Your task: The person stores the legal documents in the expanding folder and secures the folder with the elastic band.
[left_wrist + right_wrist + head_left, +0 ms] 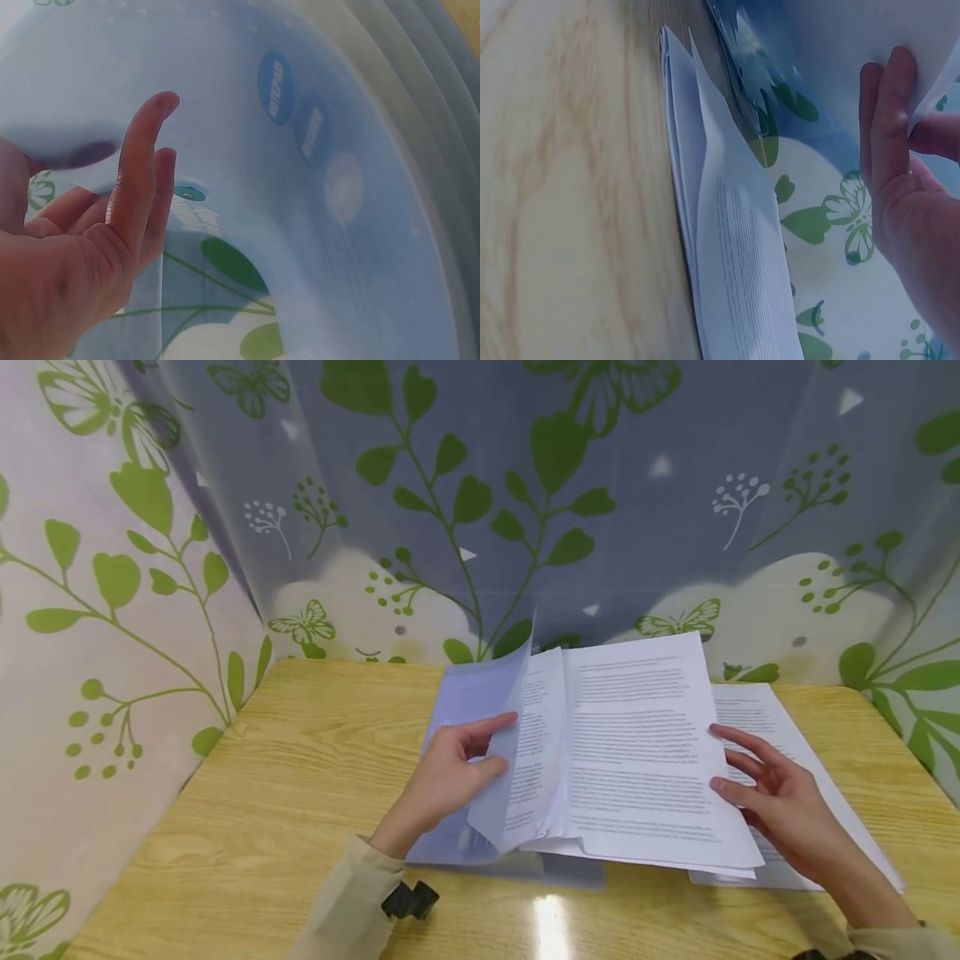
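A translucent blue plastic folder (461,835) lies on the table with its front cover lifted. My left hand (446,777) holds this cover between thumb and fingers near its free edge. The left wrist view shows my left hand (90,247) against the bluish plastic, with part of the thumb seen through it. Printed sheets (637,743) stand tilted beside the cover, their right edge pinched by my right hand (780,802). From the right wrist view, my right hand (907,157) has its thumb and fingers on opposite sides of the paper.
Another stack of printed paper (825,827) lies on the wooden table (300,760) to the right, partly under my right hand. In the right wrist view this stack (735,247) has a loose, raised top sheet. A leaf-patterned curtain (465,527) hangs behind the table.
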Demonstrator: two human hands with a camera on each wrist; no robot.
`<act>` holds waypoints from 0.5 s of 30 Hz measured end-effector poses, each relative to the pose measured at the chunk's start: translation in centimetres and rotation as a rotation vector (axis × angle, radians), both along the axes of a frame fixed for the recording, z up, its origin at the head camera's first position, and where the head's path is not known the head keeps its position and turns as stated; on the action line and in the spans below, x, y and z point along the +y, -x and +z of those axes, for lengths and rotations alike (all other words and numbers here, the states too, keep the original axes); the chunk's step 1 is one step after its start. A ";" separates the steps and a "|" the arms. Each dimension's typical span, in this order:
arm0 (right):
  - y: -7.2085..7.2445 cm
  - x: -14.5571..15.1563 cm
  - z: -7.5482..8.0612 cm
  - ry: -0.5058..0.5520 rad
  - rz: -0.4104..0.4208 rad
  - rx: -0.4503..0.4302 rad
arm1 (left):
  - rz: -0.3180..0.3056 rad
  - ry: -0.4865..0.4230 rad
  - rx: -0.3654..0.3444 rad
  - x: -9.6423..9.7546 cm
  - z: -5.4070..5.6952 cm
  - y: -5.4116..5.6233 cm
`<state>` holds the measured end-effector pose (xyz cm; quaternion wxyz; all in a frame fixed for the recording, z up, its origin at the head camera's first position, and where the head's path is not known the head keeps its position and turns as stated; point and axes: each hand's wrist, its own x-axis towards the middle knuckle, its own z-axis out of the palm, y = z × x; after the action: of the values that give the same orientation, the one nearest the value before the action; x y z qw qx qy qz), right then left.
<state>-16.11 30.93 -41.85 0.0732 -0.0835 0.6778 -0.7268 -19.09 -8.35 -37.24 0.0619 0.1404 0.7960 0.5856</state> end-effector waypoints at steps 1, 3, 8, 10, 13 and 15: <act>0.1 -0.1 0.1 -0.006 -0.002 -0.003 | 0.001 0.002 0.000 0.0 0.0 0.0; 0.2 -0.3 0.2 -0.011 -0.002 -0.009 | 0.003 0.004 0.004 0.0 0.0 0.0; 0.4 -0.7 0.4 -0.022 0.002 -0.017 | 0.006 0.007 0.013 0.1 0.0 0.1; 0.4 -0.8 0.5 -0.020 0.008 -0.019 | 0.006 0.006 0.012 0.1 0.0 0.1; 0.6 -1.1 0.7 -0.027 0.013 -0.028 | 0.006 0.005 0.008 0.1 -0.1 0.1; 0.7 -1.2 0.8 -0.039 0.011 -0.033 | 0.006 0.004 0.007 0.1 -0.1 0.1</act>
<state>-16.80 29.69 -41.10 0.0901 -0.0740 0.6899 -0.7145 -19.19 -8.26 -37.35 0.0577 0.1398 0.7978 0.5836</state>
